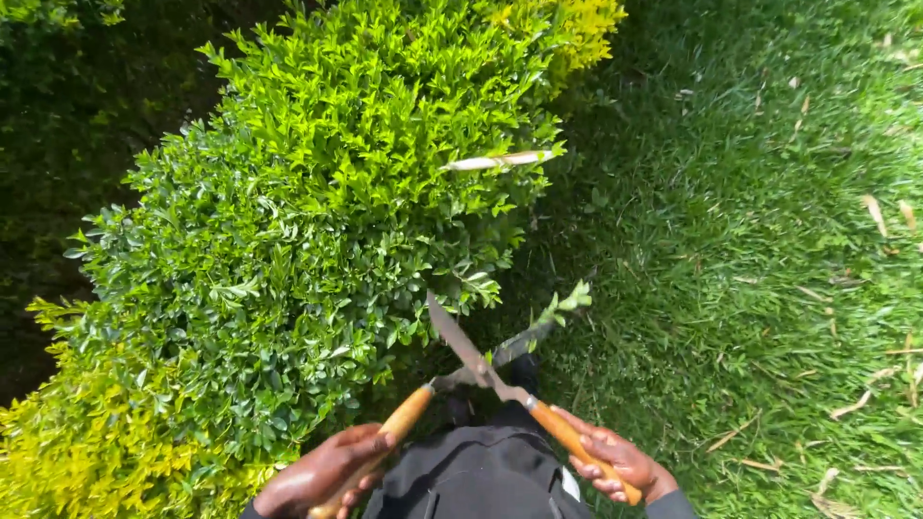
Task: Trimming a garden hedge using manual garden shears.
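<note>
Gripping the shears [481, 370], I have my left hand [322, 473] and right hand [615, 463] clamped on the handles. Blades stand apart beside the hedge [288, 240].

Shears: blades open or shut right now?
Open. The shears' two blades cross at the pivot and spread apart at the tips, beside the bush.

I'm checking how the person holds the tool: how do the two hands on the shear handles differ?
The left hand sits lower in the picture and close to the bush, its grip wrapped around the left wooden handle; the right hand sits over the grass side, fingers curled over the right wooden handle. The left hand is partly cut off by the picture edge; the right shows more fully. Both hold the open hedge shears.
</note>
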